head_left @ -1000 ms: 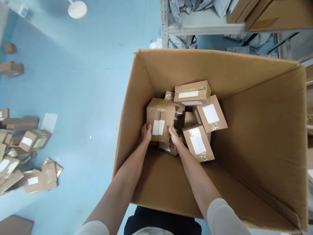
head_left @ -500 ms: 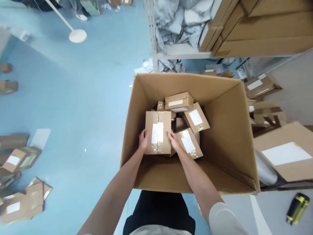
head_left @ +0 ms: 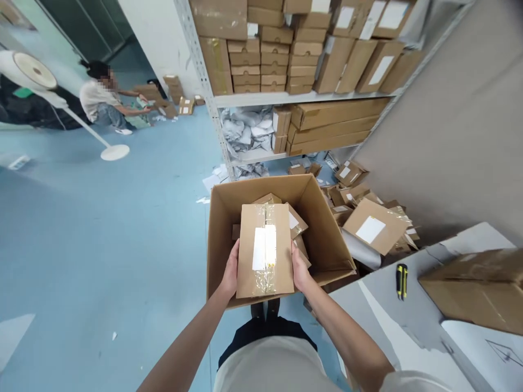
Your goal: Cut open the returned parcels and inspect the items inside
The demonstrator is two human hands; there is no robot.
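I hold a taped brown cardboard parcel (head_left: 265, 250) with a white label, lifted above the big open carton (head_left: 220, 239) on the floor. My left hand (head_left: 231, 272) grips the parcel's left side and my right hand (head_left: 299, 269) grips its right side. Several more small parcels (head_left: 297, 224) lie inside the carton, partly hidden behind the one I hold.
A grey table (head_left: 408, 321) at my right carries a yellow-black utility knife (head_left: 402, 281) and a flat brown box (head_left: 478, 288). Loose parcels (head_left: 370, 228) pile beside the carton. Metal shelving (head_left: 302, 71) stacked with boxes stands behind. A person (head_left: 102, 100) crouches far left near a white stand (head_left: 110, 149).
Both hands have lifted the labelled parcel up out of the carton toward me. My view rose from looking down into the carton to taking in the shelves and table.
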